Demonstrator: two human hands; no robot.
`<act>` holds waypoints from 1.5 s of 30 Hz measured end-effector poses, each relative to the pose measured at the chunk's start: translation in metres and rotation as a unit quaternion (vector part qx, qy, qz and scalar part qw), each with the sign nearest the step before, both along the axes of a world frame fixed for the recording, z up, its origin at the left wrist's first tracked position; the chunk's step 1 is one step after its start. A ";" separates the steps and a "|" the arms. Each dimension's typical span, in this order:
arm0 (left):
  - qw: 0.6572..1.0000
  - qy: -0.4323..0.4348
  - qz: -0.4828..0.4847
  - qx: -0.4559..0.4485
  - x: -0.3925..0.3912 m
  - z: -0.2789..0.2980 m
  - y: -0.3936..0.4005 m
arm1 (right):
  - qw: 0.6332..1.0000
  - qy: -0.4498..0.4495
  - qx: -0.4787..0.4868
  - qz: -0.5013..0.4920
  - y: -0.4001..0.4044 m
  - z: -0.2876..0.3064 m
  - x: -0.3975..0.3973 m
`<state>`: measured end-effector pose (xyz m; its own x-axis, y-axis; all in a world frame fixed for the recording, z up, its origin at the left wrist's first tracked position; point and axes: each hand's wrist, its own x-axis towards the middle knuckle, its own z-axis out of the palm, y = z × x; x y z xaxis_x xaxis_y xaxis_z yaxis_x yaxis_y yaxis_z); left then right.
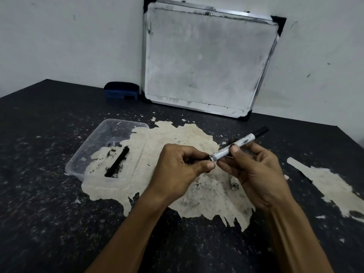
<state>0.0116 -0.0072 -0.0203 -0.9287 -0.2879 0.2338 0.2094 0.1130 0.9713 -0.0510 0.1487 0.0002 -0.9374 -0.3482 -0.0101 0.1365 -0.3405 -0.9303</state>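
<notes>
White-grey plastic, the marker (232, 148) was held above the middle of the tabletop (49, 213), its black cap at the far end. The right hand (256, 170) gripped the barrel between thumb and fingers. The left hand (181, 168) pinched a dark piece (205, 158) at the barrel's near end. I could not tell whether that piece was going in or coming out. To the left, a black stick (117, 164), likely an ink core, lay in the clear plastic tub (126, 121), so the dismantling looked partly done. A small tube (234, 184) lay under the right hand. The whiteboard (206, 62) leaned on the far wall.
</notes>
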 end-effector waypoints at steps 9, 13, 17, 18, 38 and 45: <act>0.998 0.012 0.018 -0.063 0.001 -0.001 0.003 | 1.000 0.011 0.018 0.013 0.000 -0.002 0.002; 0.996 0.029 0.028 -0.082 0.000 -0.004 0.004 | 1.000 0.005 0.023 0.011 -0.001 -0.003 0.001; 0.995 0.036 0.026 -0.091 0.001 -0.005 0.005 | 0.999 0.009 0.031 0.007 0.000 -0.003 0.001; 0.995 0.035 0.024 -0.095 0.002 -0.005 0.006 | 0.999 0.014 0.035 0.005 0.000 -0.004 0.001; 0.980 -0.063 -0.095 0.164 -0.004 -0.006 0.040 | 0.996 0.032 0.079 -0.025 0.010 -0.007 -0.010; 0.989 -0.065 0.023 -0.132 -0.021 -0.014 0.050 | 0.863 0.177 0.421 -0.217 0.042 -0.027 -0.032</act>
